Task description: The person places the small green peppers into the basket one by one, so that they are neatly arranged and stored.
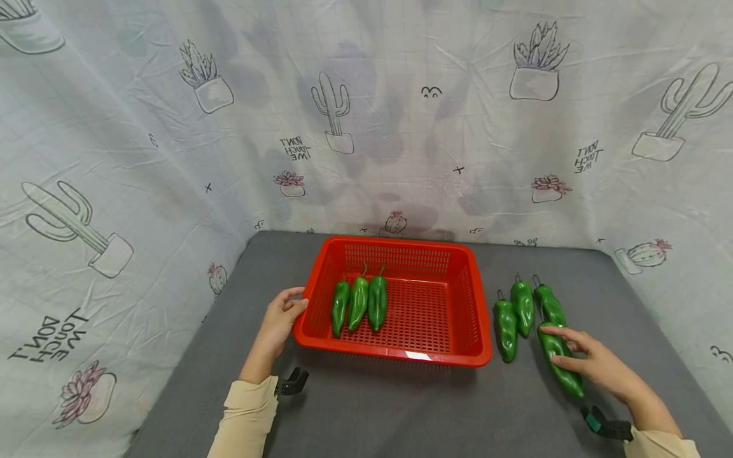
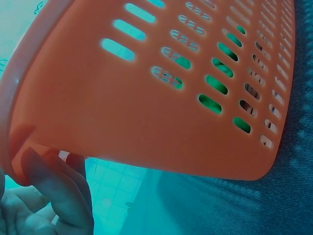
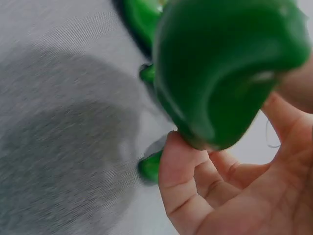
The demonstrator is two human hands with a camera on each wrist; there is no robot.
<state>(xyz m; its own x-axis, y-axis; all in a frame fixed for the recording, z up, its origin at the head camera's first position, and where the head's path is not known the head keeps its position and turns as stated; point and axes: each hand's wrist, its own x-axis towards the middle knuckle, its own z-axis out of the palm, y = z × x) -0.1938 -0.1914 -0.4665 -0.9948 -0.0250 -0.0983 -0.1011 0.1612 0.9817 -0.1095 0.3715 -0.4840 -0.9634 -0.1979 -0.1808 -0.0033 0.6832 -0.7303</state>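
Note:
A red plastic basket (image 1: 355, 345) with slotted walls sits on the grey table, and three green peppers (image 1: 358, 302) lie side by side in its left half. My left hand (image 1: 277, 323) grips the basket's left rim, its fingers curled under the edge in the left wrist view. Off to the right of the basket, my right hand (image 1: 598, 364) holds a long green pepper (image 1: 553, 346) between thumb and fingers. That pepper (image 3: 220, 68) looks lifted off the surface in the right wrist view. Just beyond it lie three more green peppers (image 1: 506, 331).
The grey tabletop (image 1: 366, 413) runs in front of and around the basket. A white curtain (image 1: 395, 127) printed with cacti hangs behind and along both sides. Dark straps (image 1: 292, 381) with cameras sit on both wrists.

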